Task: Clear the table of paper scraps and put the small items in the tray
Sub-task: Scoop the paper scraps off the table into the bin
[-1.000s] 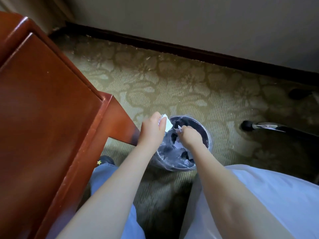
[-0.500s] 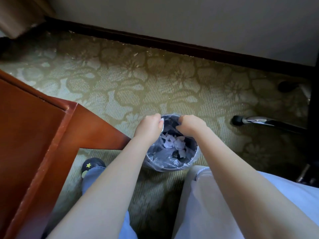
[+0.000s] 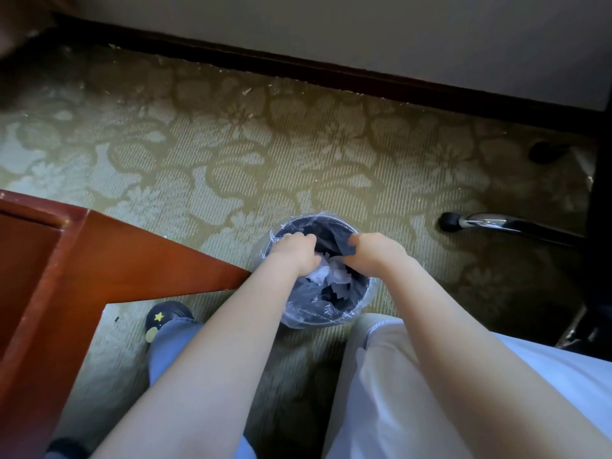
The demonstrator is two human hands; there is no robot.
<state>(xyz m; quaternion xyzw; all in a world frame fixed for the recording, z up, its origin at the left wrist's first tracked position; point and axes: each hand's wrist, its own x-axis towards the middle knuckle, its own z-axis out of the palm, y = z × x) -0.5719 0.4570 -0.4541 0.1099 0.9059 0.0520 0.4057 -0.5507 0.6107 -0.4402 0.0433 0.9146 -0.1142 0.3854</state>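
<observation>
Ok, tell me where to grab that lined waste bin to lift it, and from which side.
Take the waste bin by its round rim, one hand on each side, coming straight down from above. It stands upright on the carpet with its mouth open to the top. The left hand and right hand are already over the opening. Pinch liner and rim together, since the loose plastic liner alone would probably slip.
</observation>
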